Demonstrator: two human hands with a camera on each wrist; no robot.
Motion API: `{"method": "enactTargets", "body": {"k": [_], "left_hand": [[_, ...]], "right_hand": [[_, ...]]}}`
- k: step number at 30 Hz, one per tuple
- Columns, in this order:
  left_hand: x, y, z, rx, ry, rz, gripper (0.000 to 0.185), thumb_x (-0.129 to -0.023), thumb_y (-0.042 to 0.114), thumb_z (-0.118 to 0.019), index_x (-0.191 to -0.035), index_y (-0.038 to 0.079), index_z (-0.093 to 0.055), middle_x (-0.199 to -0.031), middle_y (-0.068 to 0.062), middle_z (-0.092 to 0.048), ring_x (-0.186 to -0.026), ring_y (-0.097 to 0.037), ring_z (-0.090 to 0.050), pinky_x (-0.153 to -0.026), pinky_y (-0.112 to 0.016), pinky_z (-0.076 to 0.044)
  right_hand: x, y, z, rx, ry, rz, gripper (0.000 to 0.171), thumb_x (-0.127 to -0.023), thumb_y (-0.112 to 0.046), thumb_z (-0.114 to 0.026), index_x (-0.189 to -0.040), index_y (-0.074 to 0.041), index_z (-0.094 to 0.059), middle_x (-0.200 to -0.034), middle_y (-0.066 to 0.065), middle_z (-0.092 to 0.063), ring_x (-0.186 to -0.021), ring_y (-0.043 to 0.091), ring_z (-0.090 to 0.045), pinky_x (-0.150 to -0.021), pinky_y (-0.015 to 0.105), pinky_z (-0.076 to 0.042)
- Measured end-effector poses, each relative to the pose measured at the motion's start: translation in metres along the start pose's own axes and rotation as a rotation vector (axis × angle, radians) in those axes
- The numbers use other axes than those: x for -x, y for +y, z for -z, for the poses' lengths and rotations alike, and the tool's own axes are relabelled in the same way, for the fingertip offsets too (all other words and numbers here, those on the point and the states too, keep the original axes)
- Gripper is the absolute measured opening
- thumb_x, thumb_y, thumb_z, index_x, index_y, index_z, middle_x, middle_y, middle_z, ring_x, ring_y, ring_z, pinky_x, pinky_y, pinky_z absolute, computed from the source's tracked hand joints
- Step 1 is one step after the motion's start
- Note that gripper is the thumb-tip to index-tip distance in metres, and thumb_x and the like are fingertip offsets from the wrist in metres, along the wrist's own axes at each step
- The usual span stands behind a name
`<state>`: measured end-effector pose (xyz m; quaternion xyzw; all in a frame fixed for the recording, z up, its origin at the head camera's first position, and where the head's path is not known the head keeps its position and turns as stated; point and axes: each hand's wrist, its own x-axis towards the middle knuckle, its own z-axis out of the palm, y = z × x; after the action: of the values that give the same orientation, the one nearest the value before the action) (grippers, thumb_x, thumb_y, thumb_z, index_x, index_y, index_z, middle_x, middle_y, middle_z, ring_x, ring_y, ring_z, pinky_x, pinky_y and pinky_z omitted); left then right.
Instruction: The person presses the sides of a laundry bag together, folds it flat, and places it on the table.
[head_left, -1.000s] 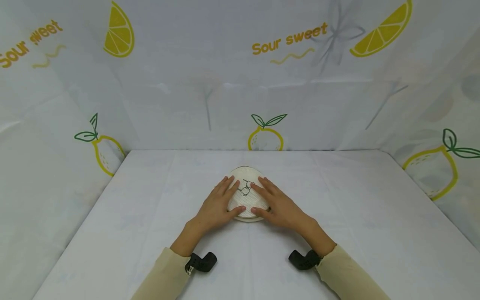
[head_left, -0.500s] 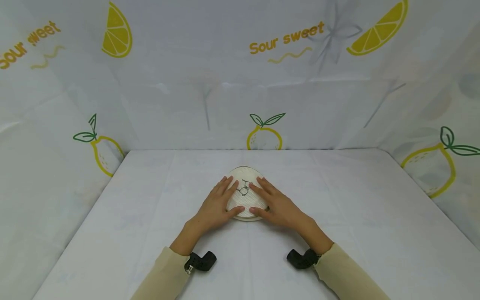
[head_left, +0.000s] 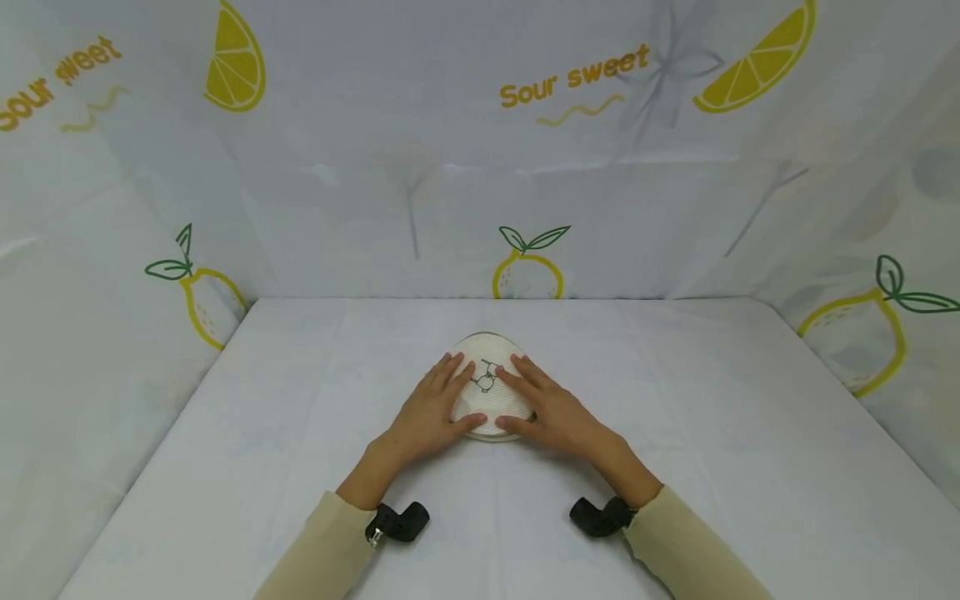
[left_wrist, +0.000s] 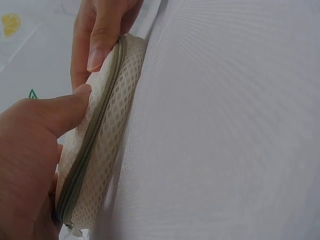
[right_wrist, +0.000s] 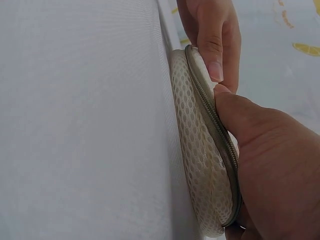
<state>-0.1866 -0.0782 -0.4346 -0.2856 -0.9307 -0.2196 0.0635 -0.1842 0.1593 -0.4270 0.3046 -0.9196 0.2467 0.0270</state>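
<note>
A round white mesh pouch (head_left: 487, 407) with a grey zipper round its rim and a small black line drawing on top lies flat on the white table (head_left: 225, 433). My left hand (head_left: 441, 406) rests on its left half and my right hand (head_left: 546, 408) on its right half, fingers straight across the top. Both thumbs touch the near rim. In the left wrist view the pouch (left_wrist: 102, 145) shows edge-on, with my left hand (left_wrist: 35, 145) pressing its zipper edge. In the right wrist view my right hand (right_wrist: 265, 155) presses the pouch (right_wrist: 197, 150) the same way.
A white cloth covers the table. Cloth walls printed with lemons (head_left: 528, 271) and "Sour sweet" close it in at the back and both sides. A black wrist camera (head_left: 397, 523) sits on my left wrist, and a second black wrist camera (head_left: 596, 517) on my right.
</note>
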Motion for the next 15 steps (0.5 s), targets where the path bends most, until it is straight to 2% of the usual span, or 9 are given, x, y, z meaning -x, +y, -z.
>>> {"method": "enactTargets", "body": {"k": [15], "left_hand": [[-0.0006, 0.0020, 0.0029, -0.026, -0.018, -0.007, 0.078, -0.092, 0.050, -0.058, -0.149, 0.005, -0.031, -0.154, -0.019, -0.023, -0.143, -0.034, -0.015, -0.113, -0.047, -0.019]], "right_hand": [[-0.0007, -0.0028, 0.0022, -0.015, 0.003, -0.001, 0.074, -0.088, -0.045, -0.066, -0.149, -0.016, -0.036, -0.155, 0.017, -0.022, -0.142, 0.032, -0.018, -0.104, 0.056, -0.033]]}}
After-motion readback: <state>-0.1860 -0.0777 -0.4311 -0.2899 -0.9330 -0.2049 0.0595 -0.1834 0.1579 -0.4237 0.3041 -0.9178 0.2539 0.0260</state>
